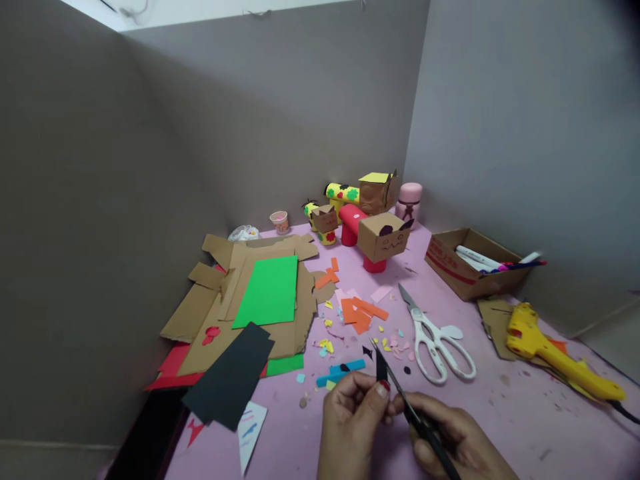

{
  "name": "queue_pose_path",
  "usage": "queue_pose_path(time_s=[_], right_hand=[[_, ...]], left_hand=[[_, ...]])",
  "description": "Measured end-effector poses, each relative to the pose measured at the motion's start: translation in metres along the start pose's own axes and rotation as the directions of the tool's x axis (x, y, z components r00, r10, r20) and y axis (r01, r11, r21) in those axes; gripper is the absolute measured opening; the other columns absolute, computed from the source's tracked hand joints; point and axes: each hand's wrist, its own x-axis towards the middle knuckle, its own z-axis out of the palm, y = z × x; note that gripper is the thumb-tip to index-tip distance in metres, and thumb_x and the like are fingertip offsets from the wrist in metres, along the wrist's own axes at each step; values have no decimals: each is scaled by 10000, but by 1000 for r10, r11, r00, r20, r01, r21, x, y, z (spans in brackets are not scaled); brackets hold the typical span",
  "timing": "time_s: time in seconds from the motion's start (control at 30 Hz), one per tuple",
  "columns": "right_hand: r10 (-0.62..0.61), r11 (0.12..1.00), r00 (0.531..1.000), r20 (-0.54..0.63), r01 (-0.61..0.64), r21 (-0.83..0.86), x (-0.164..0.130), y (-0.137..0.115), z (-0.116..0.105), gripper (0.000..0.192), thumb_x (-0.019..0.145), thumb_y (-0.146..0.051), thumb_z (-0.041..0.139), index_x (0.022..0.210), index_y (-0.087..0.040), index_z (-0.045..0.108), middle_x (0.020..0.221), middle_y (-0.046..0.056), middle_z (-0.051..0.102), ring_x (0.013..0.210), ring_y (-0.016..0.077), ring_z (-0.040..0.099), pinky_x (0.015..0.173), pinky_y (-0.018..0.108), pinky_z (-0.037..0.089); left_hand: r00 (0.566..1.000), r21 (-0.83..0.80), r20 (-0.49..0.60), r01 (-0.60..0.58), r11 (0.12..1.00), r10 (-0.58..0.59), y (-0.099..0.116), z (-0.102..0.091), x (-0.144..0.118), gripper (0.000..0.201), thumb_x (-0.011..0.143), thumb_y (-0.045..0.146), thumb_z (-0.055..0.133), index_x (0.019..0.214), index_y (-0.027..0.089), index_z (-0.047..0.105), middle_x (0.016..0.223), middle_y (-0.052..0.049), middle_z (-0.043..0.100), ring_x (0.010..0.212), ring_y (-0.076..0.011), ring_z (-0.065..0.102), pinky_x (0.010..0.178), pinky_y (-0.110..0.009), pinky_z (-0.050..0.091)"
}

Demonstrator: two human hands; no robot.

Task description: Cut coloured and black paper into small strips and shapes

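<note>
While both hands meet low at the near edge of the pink table, the left hand pinches a small black paper scrap between thumb and forefinger, holding it upright just above the fingertips. The right hand is closed around the handles of small black scissors, whose long axis runs from that hand up and to the left, the thin tips reaching past the scrap's far side. The scrap thus sits right at the blades, touching or nearly so, and whether the blades are parted cannot be told. Nearer to the left hand lie blue strips and confetti-like offcuts; white scissors lie further off, beyond the right hand, with a yellow glue gun well apart to the right
</note>
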Motion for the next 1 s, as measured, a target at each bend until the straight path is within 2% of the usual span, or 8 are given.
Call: queue_pose_path(time_s=[0.2, 0.4, 0.57, 0.77, 1.0], right_hand=[[-5, 998, 1000, -11, 5, -55, 1, -1, 0, 379, 741, -525, 616, 1026, -292, 701, 563, -34, 396, 494, 141, 328, 456, 248, 350], [-4, 998, 1000, -31, 2, -69, 0, 4, -3, 397, 721, -545, 629, 1003, -277, 709, 545, -42, 350, 481, 140, 333, 447, 250, 334], [37, 995, 999, -4, -37, -97, -5, 11, -7, 348, 736, -520, 637, 1016, -318, 683, 581, -49, 345, 518, 138, 339, 475, 239, 313], [84, 995, 996, 22, -83, -47, -6, 9, -8, 347, 738, -527, 631, 1031, -347, 678, 574, -48, 355, 505, 141, 348, 466, 241, 336], [74, 994, 997, -15, -75, -81, -9, 14, -6, 360, 728, -502, 645, 1028, -310, 703, 589, -15, 449, 493, 151, 403, 455, 255, 391]], left_hand=[[1000, -56, 10, 0, 998, 0, -6, -4, 4, 262, 654, 376, 749, 626, 169, 590, 519, 16, 596, 509, -104, 507, 547, -214, 387], [1000, -60, -11, -12, 998, 11, -7, -8, 7, 236, 685, 357, 724, 642, 163, 596, 534, 12, 604, 517, -101, 513, 547, -206, 393], [998, -71, -65, -18, 997, 13, -4, -10, 6, 227, 690, 357, 714, 659, 163, 601, 548, 15, 601, 531, -104, 516, 540, -201, 389], [996, -68, -94, -16, 998, 10, -1, -11, 8, 211, 712, 342, 700, 660, 162, 603, 558, 12, 604, 542, -104, 516, 554, -203, 398], [991, -166, -135, -18, 986, -4, -1, -7, 4, 266, 722, 417, 694, 719, 163, 616, 622, -9, 638, 570, -113, 536, 590, -221, 429]])
